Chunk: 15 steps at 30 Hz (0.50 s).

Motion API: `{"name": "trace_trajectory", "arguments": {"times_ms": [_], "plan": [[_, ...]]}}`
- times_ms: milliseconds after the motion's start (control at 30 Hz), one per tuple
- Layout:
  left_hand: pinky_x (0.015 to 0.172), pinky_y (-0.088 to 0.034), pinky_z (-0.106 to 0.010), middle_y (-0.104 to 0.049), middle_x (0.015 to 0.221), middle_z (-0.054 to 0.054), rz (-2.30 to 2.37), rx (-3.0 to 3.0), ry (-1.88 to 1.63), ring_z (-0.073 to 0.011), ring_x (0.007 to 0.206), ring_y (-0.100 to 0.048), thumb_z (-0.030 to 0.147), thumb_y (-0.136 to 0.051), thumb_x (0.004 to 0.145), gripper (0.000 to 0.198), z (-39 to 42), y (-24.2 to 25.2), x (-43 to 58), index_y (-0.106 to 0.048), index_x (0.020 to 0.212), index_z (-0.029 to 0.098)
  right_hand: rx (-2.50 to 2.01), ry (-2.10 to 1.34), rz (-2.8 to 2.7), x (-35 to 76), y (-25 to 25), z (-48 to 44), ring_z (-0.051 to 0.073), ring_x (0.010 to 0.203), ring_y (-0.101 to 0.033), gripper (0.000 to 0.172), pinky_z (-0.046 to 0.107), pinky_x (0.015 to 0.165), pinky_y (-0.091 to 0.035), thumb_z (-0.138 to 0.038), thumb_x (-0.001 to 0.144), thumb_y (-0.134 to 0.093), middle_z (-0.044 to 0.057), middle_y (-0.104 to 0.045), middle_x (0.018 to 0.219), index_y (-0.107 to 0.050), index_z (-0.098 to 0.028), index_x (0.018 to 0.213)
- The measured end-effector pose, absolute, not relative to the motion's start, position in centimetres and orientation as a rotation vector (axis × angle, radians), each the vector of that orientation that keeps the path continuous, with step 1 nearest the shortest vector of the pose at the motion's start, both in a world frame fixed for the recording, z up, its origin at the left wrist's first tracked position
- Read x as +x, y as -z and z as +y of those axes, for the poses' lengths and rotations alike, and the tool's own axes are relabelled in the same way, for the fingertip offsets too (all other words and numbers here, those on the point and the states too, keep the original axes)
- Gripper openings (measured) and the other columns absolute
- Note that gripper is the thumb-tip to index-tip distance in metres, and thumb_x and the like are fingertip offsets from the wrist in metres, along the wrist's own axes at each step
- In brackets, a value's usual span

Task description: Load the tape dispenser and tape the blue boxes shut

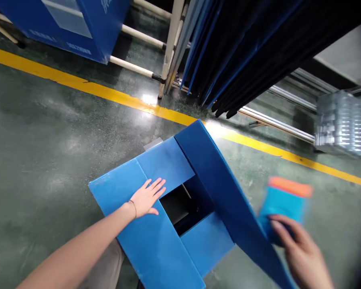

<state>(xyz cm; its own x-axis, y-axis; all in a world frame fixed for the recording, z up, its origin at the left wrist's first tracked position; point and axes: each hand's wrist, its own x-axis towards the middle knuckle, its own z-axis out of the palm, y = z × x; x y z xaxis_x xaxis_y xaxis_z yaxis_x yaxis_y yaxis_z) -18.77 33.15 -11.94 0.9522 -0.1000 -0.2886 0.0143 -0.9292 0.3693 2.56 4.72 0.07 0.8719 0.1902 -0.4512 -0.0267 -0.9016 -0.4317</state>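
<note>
A blue corrugated plastic box [165, 241] stands on the floor in front of me, three of its top flaps folded inward. Its remaining long flap [216, 180] rises on the right side. Through the gap between the flaps, the dark inside shows in part. My left hand [146, 198] lies flat on the near-left flap, fingers spread. At the right, my right hand [302, 249] is closed on a flat blue object with an orange edge [284, 204], beside the raised flap. Motion blurs this object, so its kind is unclear.
A yellow floor line [114, 96] crosses behind the box. Beyond it stand a pipe rack [168, 52], hanging dark sheets [243, 52] and a large blue box [78, 28]. Clear plastic trays [341, 124] are stacked at the far right.
</note>
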Motion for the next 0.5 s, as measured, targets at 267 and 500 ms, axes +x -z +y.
{"name": "trace_trajectory", "arguments": {"times_ms": [267, 500], "plan": [[0.093, -0.016, -0.037, -0.042, 0.12, -0.007, -0.22, 2.677, 0.311, -0.0198, 0.11, -0.033, 0.052, -0.025, 0.077, 0.058, 33.9, 8.3, -21.9, -0.027, 0.12, 0.013, -2.552, -0.864, -0.586, -9.5, 10.0, 8.4, 0.022, 0.073, -0.05, 0.03, 0.038, 0.068, -0.042, -0.04, 0.076, -0.036, 0.009, -0.055, 0.077, -0.055, -0.019, 0.085], [0.094, -0.014, -0.041, -0.015, 0.133, -0.009, -0.135, 2.662, 0.304, -0.0225, 0.121, -0.007, 0.053, -0.033, 0.074, 0.065, 34.4, 13.5, -19.8, -0.022, 0.122, 0.011, -2.561, -0.781, -0.842, -11.2, 11.1, 7.4, 0.023, 0.069, -0.051, 0.029, 0.039, 0.058, -0.044, -0.035, 0.077, -0.037, 0.011, -0.052, 0.072, -0.058, -0.017, 0.084]]}}
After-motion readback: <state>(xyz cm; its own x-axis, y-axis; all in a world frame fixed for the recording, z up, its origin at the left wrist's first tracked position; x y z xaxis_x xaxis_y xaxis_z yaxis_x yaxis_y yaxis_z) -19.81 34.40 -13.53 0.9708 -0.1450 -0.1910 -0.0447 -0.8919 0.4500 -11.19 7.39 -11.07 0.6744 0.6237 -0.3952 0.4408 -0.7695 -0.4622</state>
